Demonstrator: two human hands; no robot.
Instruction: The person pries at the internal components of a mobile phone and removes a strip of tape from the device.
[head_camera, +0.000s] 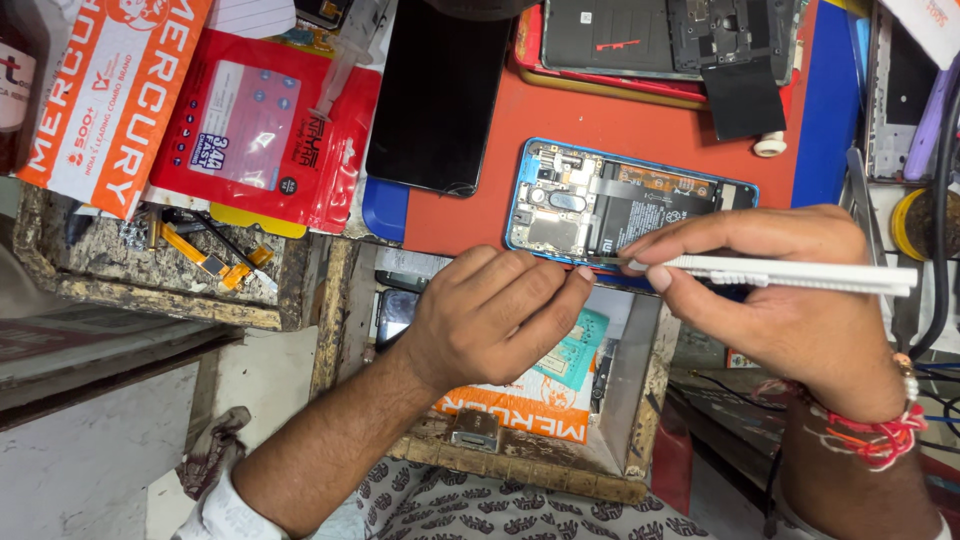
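Observation:
An opened blue-framed phone (620, 205) lies back-up on a red mat (600, 120), its circuit board and black battery exposed. My right hand (780, 290) grips a white pen-like tool (800, 275) held level, its tip touching the phone's near edge. My left hand (495, 315) rests loosely curled just left of that tip, fingertips against the phone's near edge, holding nothing that shows.
A black phone screen (440, 95) lies left of the open phone. Another dismantled phone (660, 40) sits at the top. Red and orange-white parts packets (240, 130) lie at left. An open wooden drawer (520, 460) with packets is below my hands.

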